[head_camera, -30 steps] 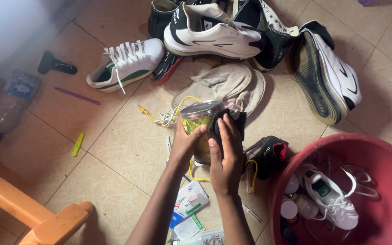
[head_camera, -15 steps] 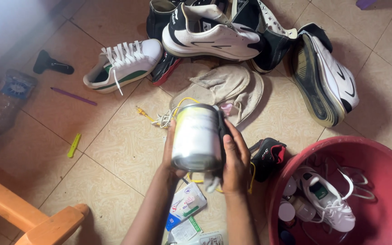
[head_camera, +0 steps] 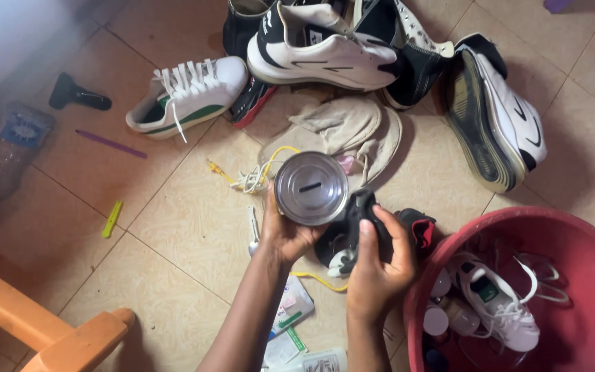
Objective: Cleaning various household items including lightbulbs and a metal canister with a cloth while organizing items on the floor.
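Right now I see my left hand (head_camera: pixel 285 231) wrapped around a round metal tin (head_camera: pixel 310 188) with a coin slot in its lid, held above the tiled floor (head_camera: pixel 187 220) with the lid facing up at me. My right hand (head_camera: pixel 379 265) is closed on a black cloth (head_camera: pixel 352 231) just beside the tin, touching its lower right edge. A beige cloth (head_camera: pixel 349 131) lies beyond the tin, next to a white and green sneaker (head_camera: pixel 191 93). At my right a red basin (head_camera: pixel 587 241) holds a white sneaker (head_camera: pixel 494 300). A plastic bottle (head_camera: pixel 5 151) lies far left.
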